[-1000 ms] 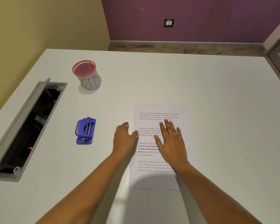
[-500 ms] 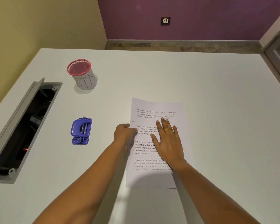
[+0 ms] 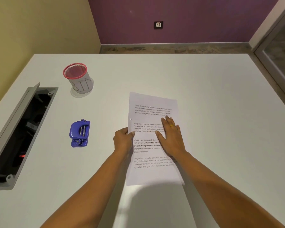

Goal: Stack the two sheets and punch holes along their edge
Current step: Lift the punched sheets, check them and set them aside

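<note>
Printed white sheets (image 3: 152,102) lie stacked on the white table (image 3: 204,96), slightly turned, with one punched hole near the left edge. My left hand (image 3: 123,139) pinches the left edge of the sheets at mid-height, thumb on top. My right hand (image 3: 172,137) lies flat on the page with straight fingers and a gold ring. A blue hole punch (image 3: 80,133) sits on the table to the left of the sheets, apart from both hands.
A red-rimmed mesh cup (image 3: 78,78) labelled BIN stands at the back left. An open grey cable tray (image 3: 20,130) is set into the table along its left side. A glass door frame (image 3: 276,51) is at the right.
My left hand went from resting beside the paper to pinching its left edge. The sheets' far end has lifted and turned a little. My right hand stays pressed flat.
</note>
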{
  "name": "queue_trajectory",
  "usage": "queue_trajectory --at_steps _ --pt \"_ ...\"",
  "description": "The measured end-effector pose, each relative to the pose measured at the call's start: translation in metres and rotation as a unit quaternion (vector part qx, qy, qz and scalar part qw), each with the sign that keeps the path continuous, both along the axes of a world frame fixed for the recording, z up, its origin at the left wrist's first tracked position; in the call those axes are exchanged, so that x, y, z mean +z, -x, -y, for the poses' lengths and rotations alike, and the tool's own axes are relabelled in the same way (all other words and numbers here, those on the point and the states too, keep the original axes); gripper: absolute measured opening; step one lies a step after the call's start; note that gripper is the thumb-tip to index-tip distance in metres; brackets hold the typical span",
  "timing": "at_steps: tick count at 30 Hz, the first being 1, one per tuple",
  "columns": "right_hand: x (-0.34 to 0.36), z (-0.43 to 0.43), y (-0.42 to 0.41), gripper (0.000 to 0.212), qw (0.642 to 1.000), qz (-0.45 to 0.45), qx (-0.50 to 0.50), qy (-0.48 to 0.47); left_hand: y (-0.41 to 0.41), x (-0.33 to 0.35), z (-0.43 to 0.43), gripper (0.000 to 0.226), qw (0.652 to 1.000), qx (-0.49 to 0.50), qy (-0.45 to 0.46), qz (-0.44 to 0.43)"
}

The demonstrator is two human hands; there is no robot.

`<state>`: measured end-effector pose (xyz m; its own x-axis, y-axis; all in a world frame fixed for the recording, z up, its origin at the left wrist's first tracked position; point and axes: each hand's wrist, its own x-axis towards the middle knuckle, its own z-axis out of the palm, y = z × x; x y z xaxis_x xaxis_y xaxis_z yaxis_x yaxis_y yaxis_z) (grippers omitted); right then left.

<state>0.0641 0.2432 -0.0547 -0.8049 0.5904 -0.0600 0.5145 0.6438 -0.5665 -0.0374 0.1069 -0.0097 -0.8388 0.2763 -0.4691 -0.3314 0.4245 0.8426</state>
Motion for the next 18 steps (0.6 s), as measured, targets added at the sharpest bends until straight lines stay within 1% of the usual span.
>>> queue_trajectory --at_steps 2,4,7,9,13,16,18 --pt "0.01 -0.006 -0.011 0.06 0.993 -0.037 -0.1 0.059 -0.001 0.006 0.003 0.013 1.0 0.006 -0.024 -0.006" --pt "0.022 -0.006 -0.023 0.064 0.969 -0.071 -0.193 0.139 -0.003 0.014 0.006 0.013 0.999 0.0 -0.047 -0.015" --pt "0.039 -0.005 -0.035 0.063 0.917 -0.134 -0.261 0.271 -0.007 0.028 0.011 0.017 0.996 -0.019 -0.082 -0.04" --pt "0.05 -0.002 -0.041 0.054 0.891 -0.163 -0.283 0.317 -0.01 0.038 0.014 0.016 0.993 -0.022 -0.101 -0.056" --pt "0.075 0.001 -0.049 0.03 0.869 -0.247 -0.298 0.309 -0.014 0.057 0.021 0.02 0.984 -0.021 -0.152 -0.087" --pt "0.096 0.005 -0.054 0.013 0.878 -0.29 -0.277 0.261 -0.019 0.073 0.025 0.018 0.971 -0.02 -0.212 -0.105" --pt "0.108 0.008 -0.056 0.01 0.879 -0.32 -0.26 0.241 -0.021 0.083 0.027 0.019 0.962 -0.016 -0.247 -0.113"
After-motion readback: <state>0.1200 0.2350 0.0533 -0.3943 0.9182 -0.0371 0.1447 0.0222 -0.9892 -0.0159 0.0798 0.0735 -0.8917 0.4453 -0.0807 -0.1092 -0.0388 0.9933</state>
